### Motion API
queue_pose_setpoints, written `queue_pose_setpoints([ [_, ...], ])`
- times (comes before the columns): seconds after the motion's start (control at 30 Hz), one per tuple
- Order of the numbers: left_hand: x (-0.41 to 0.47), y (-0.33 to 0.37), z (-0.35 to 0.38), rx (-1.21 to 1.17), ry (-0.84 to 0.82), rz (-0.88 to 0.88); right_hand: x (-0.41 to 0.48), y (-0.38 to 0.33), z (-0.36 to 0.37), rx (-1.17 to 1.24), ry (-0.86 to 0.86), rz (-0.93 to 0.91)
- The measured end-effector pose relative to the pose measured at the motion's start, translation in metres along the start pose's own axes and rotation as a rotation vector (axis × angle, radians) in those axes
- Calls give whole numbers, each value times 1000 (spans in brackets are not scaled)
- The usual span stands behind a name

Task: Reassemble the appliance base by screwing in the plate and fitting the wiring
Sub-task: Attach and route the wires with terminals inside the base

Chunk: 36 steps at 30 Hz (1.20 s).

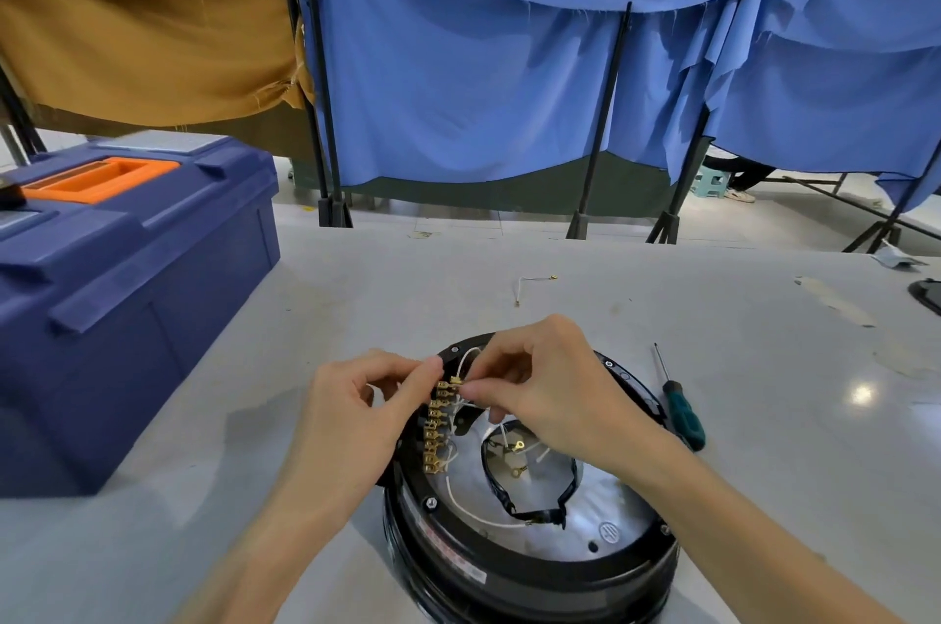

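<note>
The round black appliance base (534, 567) sits on the grey counter (764, 369), with the silver metal plate (611, 506) inside it. Above its far rim, the left hand (366, 414) pinches a strip of brass terminals (437, 425). The right hand (550, 384) fingers pinch the top terminal, which carries a thin white wire (468, 356) (a teal-handled screwdriver (685, 412) lies just right of the base).

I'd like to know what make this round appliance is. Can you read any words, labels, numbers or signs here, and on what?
Nothing reads clearly.
Sticker on the black rim of the appliance base: red and white print, too blurred to read.
Round stamped sign on the metal plate: too small to make out.
Blue toolbox and screwdriver: no text visible.
</note>
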<state>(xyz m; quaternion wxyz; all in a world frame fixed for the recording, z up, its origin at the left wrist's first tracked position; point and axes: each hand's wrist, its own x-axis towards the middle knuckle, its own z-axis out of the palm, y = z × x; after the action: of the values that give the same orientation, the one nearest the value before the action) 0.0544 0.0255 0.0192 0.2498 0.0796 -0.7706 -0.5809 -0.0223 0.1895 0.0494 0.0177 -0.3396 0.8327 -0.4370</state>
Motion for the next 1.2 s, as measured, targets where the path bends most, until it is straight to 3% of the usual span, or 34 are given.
queue_pose_setpoints([
  [0.17, -14, -19, 1, 191, 318, -36, -4, -1, 12, -127, -92, 51],
  [0.4, -27, -22, 10, 226, 428, -93, -4, -3, 22, -214, -121, 70],
  [0.9, -32, -28, 15, 169, 433, 18, -6, -5, 23, -180, -124, 99],
  [1.03, -32, -17, 12, 159, 352, 158, -5, -6, 12, -72, -123, 167],
  [1.2, -34, -10, 10, 117, 160, 211, -4, -9, 1, 221, -285, 241],
])
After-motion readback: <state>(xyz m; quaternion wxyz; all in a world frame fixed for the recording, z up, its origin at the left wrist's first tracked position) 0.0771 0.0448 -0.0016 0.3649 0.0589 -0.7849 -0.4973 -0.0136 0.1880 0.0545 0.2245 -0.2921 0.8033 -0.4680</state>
